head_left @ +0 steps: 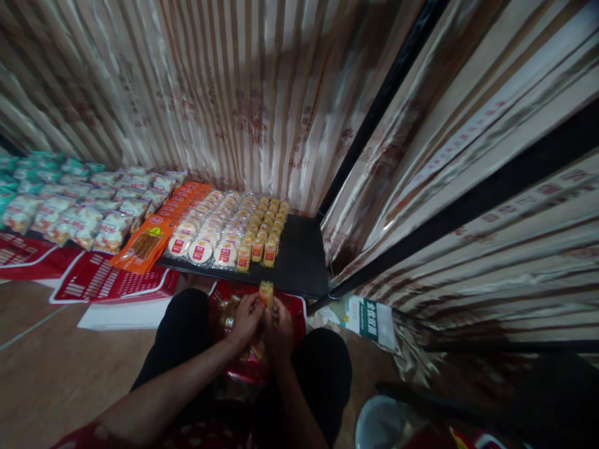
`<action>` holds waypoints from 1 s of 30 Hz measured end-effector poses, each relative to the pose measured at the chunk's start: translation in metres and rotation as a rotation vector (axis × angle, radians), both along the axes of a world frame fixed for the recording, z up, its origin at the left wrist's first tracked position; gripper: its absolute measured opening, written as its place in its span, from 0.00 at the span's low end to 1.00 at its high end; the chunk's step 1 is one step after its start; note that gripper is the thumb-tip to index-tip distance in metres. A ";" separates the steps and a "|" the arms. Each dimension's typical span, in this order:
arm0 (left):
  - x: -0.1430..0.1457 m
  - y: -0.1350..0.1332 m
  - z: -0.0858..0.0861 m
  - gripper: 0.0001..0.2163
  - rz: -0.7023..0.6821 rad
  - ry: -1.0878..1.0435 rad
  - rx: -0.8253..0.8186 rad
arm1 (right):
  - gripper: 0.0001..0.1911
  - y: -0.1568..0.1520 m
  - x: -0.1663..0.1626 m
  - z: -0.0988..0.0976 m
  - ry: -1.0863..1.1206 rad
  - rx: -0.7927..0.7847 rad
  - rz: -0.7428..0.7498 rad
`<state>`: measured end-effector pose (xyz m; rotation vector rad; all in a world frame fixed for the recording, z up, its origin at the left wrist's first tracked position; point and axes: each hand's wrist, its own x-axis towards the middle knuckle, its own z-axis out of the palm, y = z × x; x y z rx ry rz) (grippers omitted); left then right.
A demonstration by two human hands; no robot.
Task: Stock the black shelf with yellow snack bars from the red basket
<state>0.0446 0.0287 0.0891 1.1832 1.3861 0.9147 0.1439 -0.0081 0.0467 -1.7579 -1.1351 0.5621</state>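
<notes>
Between my knees, both hands meet around a small yellow snack packet (pixel 266 293) with a red label. My left hand (pixel 248 319) pinches its left side, and my right hand (pixel 279 327) has its fingers closed on the right side. Below them sits a red basket (pixel 299 318) with wrapped snacks (pixel 227 312) in it, partly hidden by my hands and forearms. Just beyond, rows of similar yellow packets (pixel 270 249) stand at the right of the goods on a black shelf (pixel 304 255).
Left of the yellow packets are round white wrapped biscuits (pixel 200 251), orange packets (pixel 145 243), white bags (pixel 112 231) and teal bags (pixel 35 168). Red baskets (pixel 112 274) lie under the shelf. Striped curtains (pixel 262 93) hang behind; a black post (pixel 374 106) rises at right. A white bucket (pixel 374 424) stands lower right.
</notes>
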 end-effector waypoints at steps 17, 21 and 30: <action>0.017 0.048 0.036 0.18 0.028 0.027 0.180 | 0.20 0.066 0.012 0.045 -0.092 0.103 0.019; 0.019 0.055 0.035 0.18 0.036 0.061 0.172 | 0.19 0.076 0.015 0.044 -0.206 0.090 0.022; 0.017 0.063 0.033 0.21 -0.045 0.220 0.185 | 0.19 0.089 0.019 0.038 -0.310 0.022 0.041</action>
